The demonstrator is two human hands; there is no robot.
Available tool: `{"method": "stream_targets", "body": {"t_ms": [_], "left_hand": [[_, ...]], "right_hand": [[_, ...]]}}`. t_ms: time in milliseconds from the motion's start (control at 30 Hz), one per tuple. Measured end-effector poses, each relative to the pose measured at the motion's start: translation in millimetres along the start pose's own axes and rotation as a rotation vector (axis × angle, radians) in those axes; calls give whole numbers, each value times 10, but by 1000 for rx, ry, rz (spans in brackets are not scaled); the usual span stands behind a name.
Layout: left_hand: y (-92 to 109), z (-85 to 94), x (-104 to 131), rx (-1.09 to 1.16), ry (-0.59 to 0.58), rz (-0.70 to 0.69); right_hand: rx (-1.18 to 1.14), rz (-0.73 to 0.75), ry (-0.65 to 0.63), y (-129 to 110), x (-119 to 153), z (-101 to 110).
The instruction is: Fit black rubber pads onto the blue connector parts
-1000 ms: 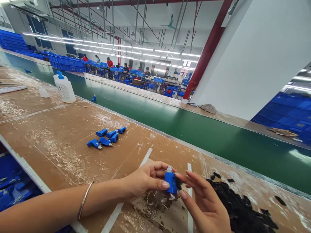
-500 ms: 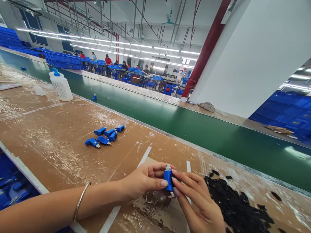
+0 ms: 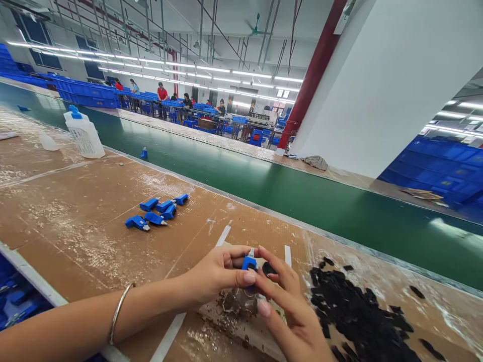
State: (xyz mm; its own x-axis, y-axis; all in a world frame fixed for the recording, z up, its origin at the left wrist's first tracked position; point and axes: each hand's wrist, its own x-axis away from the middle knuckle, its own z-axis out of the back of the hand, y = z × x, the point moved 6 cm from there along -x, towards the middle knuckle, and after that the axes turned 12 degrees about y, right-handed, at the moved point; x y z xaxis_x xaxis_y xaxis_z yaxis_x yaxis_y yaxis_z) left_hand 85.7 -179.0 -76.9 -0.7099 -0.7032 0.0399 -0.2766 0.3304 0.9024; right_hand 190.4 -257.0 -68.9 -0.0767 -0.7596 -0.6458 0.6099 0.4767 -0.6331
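Note:
My left hand (image 3: 219, 274) pinches a small blue plastic part (image 3: 249, 262) with a pale tip, held just above the brown worktable (image 3: 86, 221). My right hand (image 3: 290, 311) meets it from the right, thumb under the part, fingers pressing a small black piece (image 3: 268, 269) against its side. A heap of black pieces (image 3: 358, 317) lies on the table right of my hands. A group of several blue parts (image 3: 156, 211) rests on the table to the upper left.
A green conveyor belt (image 3: 302, 201) runs behind the table. A white bottle with a blue cap (image 3: 83, 133) stands far left. A blue bin (image 3: 15, 296) sits below the table's near-left edge. Other people work at distant benches.
My hands have shifted slightly left and lower with the blue part. My right fingers now bring a black piece against its side.

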Motion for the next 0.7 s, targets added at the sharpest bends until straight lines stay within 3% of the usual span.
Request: {"method": "stream_targets", "body": {"t_ms": [100,200,267,400,533,700], "left_hand": [[0,134,-91,-10,55,-18],[68,336,-210,-34,145,-80],[128,467,-285,-57,188,-117],[221,673,-398,-177,258,-159],[251,827,-472,-239,321,-178],[151,971,-553,-313,386,-151]], "right_hand": [[-164,-289,34,225,-48,149],[103,-524,95,580,-76,477],[485,-513,-5,763,-97,683],[694,-510,-108,991,-74,891],[812,-487,-146,1048,-11,834],[882,-460,-179,1126,69,708]]}}
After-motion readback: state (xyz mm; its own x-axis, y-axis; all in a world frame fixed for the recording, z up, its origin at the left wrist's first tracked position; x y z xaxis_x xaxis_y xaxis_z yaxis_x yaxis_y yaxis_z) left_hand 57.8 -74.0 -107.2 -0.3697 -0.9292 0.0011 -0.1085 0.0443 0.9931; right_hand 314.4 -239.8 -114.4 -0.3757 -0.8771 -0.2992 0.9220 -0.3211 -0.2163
